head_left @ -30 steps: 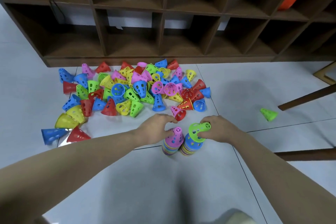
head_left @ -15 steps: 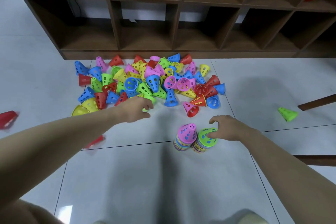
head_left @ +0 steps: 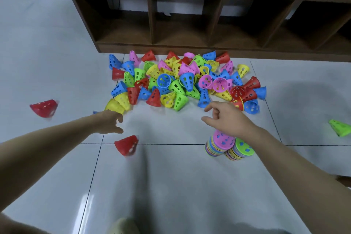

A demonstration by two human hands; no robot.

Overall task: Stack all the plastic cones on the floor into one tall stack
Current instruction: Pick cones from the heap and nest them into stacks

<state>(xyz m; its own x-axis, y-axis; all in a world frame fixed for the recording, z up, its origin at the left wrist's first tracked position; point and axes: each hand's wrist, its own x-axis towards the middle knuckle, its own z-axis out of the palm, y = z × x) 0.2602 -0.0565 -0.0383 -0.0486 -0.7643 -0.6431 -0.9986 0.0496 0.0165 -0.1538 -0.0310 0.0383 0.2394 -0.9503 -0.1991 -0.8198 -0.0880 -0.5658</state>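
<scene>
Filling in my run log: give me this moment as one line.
left hand open, reaching pile | right hand open above stacks | two stacks: pink-topped, green-topped | loose cones remain

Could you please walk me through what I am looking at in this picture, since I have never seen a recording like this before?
There is no machine here: the picture comes from a wide-angle camera worn on a person's head, looking forward and down at their own bare arms. The left hand and the right hand both reach out over a pale tiled floor, and neither holds anything. Ahead, against a dark wooden shelf unit, lies a big pile of loose cones in red, blue, green, yellow and pink, all with holes. Near the right hand stand two stacks side by side, a pink-topped stack and a green-topped stack. Stray cones lie apart: a red cone below the left hand, another red one far left, and a green cone far right.
</scene>
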